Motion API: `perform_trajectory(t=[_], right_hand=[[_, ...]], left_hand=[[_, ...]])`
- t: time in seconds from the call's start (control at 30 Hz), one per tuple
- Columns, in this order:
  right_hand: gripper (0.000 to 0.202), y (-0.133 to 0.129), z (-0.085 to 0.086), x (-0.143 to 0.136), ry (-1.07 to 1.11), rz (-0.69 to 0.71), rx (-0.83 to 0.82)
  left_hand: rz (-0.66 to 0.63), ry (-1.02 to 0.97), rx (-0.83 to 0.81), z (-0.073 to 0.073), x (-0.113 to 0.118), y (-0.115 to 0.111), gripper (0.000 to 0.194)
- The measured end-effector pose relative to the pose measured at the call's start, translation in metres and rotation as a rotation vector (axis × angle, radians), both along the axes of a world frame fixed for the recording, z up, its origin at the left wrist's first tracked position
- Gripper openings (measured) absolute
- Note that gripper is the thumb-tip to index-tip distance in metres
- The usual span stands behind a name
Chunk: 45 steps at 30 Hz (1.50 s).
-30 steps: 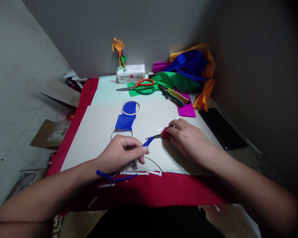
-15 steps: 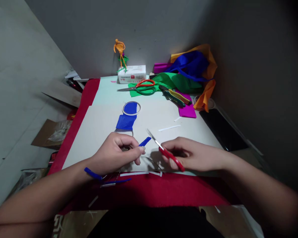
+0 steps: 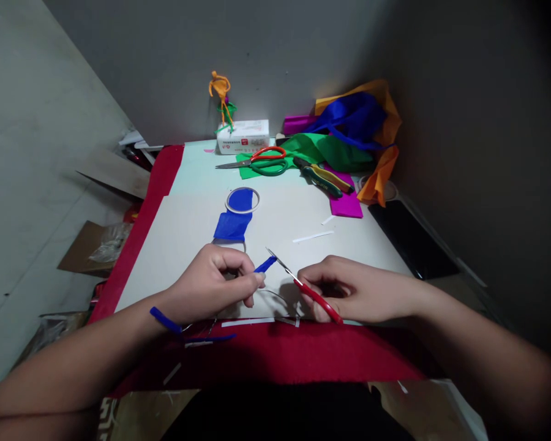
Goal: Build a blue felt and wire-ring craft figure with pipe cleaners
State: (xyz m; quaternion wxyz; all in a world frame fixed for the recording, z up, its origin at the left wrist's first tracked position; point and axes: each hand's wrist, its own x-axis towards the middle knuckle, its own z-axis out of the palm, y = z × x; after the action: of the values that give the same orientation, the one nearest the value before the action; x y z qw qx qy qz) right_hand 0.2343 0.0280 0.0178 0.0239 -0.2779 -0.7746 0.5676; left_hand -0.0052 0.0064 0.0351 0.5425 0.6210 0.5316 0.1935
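Note:
My left hand (image 3: 224, 275) pinches a narrow blue strip (image 3: 265, 264) between thumb and fingers, its free end pointing up and right. In my right hand (image 3: 335, 288) are small red-handled scissors (image 3: 319, 300), their blades at the tip of the strip. Below my left wrist hang blue-wrapped ends (image 3: 165, 320) with thin wire, partly hidden by the hand. Beyond it lies a piece of blue crepe-like material (image 3: 233, 226), with a white tape ring (image 3: 256, 208) on its far part. A second ring shows partly behind my left hand.
Larger scissors (image 3: 269, 162) and pliers (image 3: 324, 180) lie at the back near coloured sheets (image 3: 335, 150). An orange figure (image 3: 220, 92) stands on a white box (image 3: 245, 138). A black phone-like slab (image 3: 408, 239) is at right. White paper scraps (image 3: 313, 236) lie on the board.
The scissors' blades have moved slightly left and down onto the strip's tip. My left hand and the hanging blue ends have shifted a little left.

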Motion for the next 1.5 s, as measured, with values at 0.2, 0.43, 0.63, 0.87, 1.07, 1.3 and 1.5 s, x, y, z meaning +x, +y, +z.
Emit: perform_trajectory(t=[0.2, 0.43, 0.63, 0.87, 1.07, 1.3, 1.5], right_hand=[[0.025, 0.0, 0.001, 0.0, 0.01, 0.003, -0.002], [0.026, 0.0, 0.004, 0.001, -0.025, 0.004, -0.031], [0.029, 0.001, 0.005, 0.001, -0.024, 0.011, -0.048], [0.032, 0.001, 0.003, 0.0, 0.024, -0.011, -0.065], [0.033, -0.001, 0.003, -0.004, 0.02, -0.066, -0.056], [0.027, -0.009, 0.0, -0.011, -0.025, -0.138, -0.013], [0.026, -0.005, -0.006, -0.012, 0.085, 0.004, -0.167]], left_hand=[[-0.024, 0.016, 0.001, 0.001, 0.001, 0.0, 0.027], [-0.061, 0.064, 0.037, 0.0, 0.001, 0.001, 0.029], [-0.095, 0.073, 0.073, -0.001, -0.002, 0.0, 0.03], [-0.065, 0.003, 0.039, 0.0, -0.003, 0.001, 0.027], [-0.007, -0.043, 0.046, -0.002, -0.002, 0.001, 0.025], [0.001, -0.101, 0.022, -0.004, 0.003, 0.005, 0.02], [-0.034, -0.039, -0.018, 0.001, 0.003, 0.002, 0.025]])
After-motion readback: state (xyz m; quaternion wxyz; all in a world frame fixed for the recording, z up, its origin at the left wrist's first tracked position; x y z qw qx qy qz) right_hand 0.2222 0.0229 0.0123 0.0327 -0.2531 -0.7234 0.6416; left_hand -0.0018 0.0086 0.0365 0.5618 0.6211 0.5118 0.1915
